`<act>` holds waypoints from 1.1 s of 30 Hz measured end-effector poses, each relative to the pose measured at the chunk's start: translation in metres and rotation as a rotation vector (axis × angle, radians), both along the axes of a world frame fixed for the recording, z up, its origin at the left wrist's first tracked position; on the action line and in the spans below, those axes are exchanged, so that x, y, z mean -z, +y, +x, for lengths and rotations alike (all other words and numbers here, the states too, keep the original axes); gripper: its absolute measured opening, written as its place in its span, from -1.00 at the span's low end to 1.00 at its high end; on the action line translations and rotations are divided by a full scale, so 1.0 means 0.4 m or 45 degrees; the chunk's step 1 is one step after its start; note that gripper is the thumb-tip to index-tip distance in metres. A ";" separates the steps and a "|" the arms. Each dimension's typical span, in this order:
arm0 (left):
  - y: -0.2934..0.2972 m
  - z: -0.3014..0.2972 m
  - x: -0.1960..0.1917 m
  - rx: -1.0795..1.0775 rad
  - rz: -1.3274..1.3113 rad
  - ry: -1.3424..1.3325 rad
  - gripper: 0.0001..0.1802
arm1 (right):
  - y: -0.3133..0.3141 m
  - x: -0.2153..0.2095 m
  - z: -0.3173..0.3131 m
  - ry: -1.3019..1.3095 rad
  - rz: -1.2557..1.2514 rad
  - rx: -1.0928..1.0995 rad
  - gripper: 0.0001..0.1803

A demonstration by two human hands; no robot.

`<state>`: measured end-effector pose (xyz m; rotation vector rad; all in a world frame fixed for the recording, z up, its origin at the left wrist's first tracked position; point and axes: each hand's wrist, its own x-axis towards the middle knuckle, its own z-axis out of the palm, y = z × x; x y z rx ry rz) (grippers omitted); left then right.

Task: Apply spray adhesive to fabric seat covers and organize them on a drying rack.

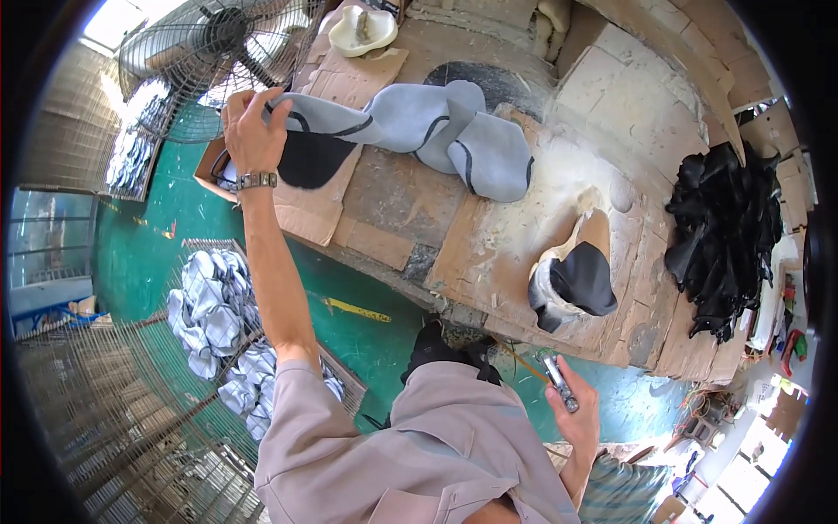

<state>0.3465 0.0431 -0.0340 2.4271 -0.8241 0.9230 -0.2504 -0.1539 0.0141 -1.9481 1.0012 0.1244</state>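
At the far left of the worktable, my left hand [255, 133] pinches the end of a grey fabric piece [327, 120] with a black edge. That piece is the left end of a row of overlapping grey pieces [493, 153], some curling up. Under it lies a flat black piece [316, 159]. My right hand [576, 409], low and in front of the table edge, is closed around a short silver metal tool [559, 382]; its exact kind is unclear. Nearer the table's front right stands a whitish shoe last [546, 284] with a black piece [587, 278] over it.
A pile of black pieces [724, 240] hangs over the table's right side. A white dish [362, 31] sits at the back left, beside a large wire-caged fan [218, 61]. Bundles of grey pieces [212, 306] lie on a rack to my left. Cardboard [371, 240] covers the tabletop.
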 end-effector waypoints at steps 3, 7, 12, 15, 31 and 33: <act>0.032 0.025 0.001 -0.003 -0.010 -0.040 -0.70 | 0.001 0.004 0.026 0.007 -0.011 -0.039 -0.38; 0.026 0.123 0.009 -0.005 0.061 -0.039 -0.70 | 0.006 0.021 0.066 -0.003 -0.051 -0.133 -0.36; -0.042 0.255 0.025 -0.014 0.091 0.041 -0.70 | 0.019 0.030 0.105 -0.012 -0.099 -0.221 -0.36; -0.058 0.290 0.039 0.047 -0.044 -0.168 -0.70 | 0.027 0.033 0.123 -0.046 -0.116 -0.231 -0.36; 0.111 0.120 0.425 -0.304 -0.046 0.123 -0.55 | 0.031 0.050 0.131 0.004 -0.006 -0.133 -0.37; 0.128 0.078 0.420 -0.321 -0.025 0.184 -0.56 | 0.033 0.054 0.130 0.002 -0.003 -0.131 -0.37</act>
